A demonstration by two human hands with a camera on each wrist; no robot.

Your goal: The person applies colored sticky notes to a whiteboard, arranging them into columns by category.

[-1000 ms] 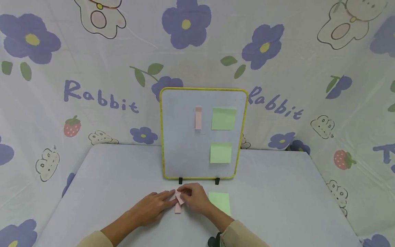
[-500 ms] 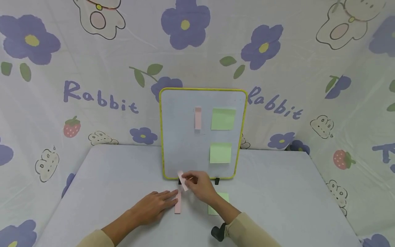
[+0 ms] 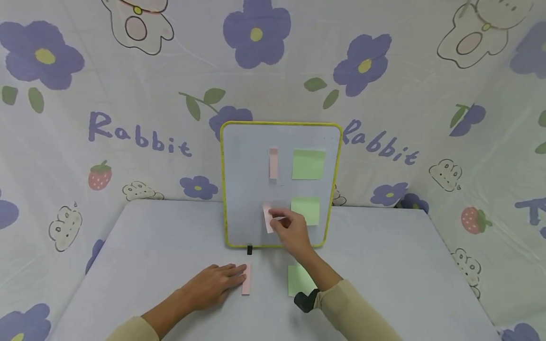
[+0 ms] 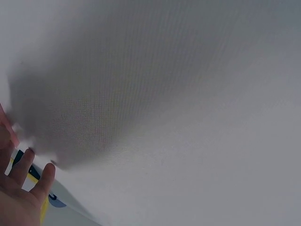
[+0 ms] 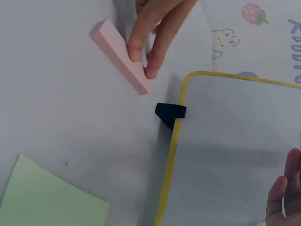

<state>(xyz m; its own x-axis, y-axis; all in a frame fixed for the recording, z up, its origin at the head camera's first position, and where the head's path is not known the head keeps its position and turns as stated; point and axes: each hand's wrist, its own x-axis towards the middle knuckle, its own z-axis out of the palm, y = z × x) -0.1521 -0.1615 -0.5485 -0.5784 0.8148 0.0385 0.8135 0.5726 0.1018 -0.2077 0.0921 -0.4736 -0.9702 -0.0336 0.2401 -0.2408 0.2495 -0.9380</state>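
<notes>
My right hand point(image 3: 294, 234) pinches a narrow pink sticky note point(image 3: 267, 220) by its right edge. The note tilts slightly, in front of the lower middle of a yellow-framed whiteboard point(image 3: 245, 184). On the table, my left hand point(image 3: 213, 286) lies with its fingertips on a narrow pink sticky-note pad point(image 3: 246, 286). In the right wrist view two of those fingers press on one end of the thick pad point(image 5: 120, 56). Another pink sticky note point(image 3: 273, 163) is stuck higher on the board, beside a green sticky note point(image 3: 309, 164). A lower green sticky note point(image 3: 313, 213) is partly behind my right hand.
A green sticky-note pad point(image 3: 296, 282) lies on the white table point(image 3: 384, 265), partly under my right forearm. Black feet, such as the left foot point(image 3: 250, 250), hold the board upright. A black device point(image 3: 304, 301) is on my right wrist. Patterned cloth point(image 3: 162, 85) hangs behind.
My right hand has lifted the pink note off the pad and moved it up and right, from the table to in front of the board. The left hand stays on the pad.
</notes>
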